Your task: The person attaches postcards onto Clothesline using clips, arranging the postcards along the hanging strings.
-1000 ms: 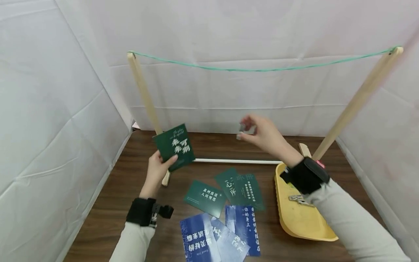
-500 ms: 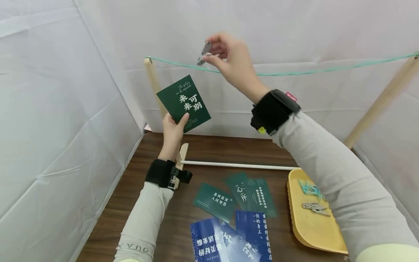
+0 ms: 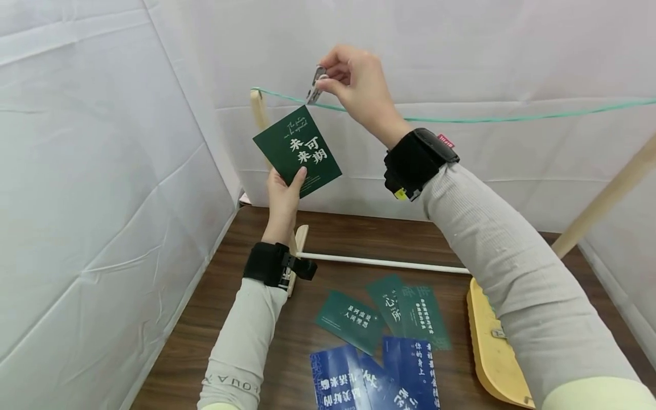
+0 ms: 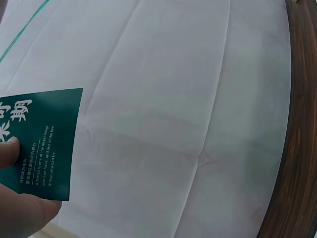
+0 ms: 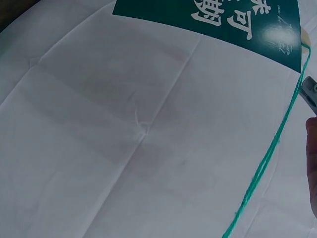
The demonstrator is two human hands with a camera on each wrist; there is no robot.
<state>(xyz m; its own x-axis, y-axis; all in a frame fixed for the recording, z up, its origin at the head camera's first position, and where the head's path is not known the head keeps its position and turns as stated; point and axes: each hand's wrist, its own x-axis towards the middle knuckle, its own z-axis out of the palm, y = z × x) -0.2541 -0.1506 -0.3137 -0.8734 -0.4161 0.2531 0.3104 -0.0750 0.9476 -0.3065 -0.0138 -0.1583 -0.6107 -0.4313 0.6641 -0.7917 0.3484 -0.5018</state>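
My left hand (image 3: 283,196) pinches a dark green card (image 3: 292,149) with white lettering by its lower edge, thumb on the printed face. The card is tilted, its top corner up at the green string (image 3: 435,120). Between thumb and fingers of my right hand (image 3: 359,85) is a grey clothespin (image 3: 316,85), its tip pointing down at that corner and overlapping the string. In the right wrist view the clothespin (image 5: 309,91) shows at the right edge, beside the string and close to the card's corner (image 5: 290,54).
The string runs between wooden posts (image 3: 258,111), with a white rod (image 3: 384,262) low behind. Several green cards (image 3: 351,322) and blue cards (image 3: 410,364) lie on the brown table (image 3: 205,319). A yellow tray (image 3: 489,364) with a clothespin (image 3: 498,333) stands at right, partly behind my sleeve.
Both hands have risen from over the table to the string, left hand bringing the green card, right hand the clothespin. The card's corner and the clothespin have come together. The view has shifted left.
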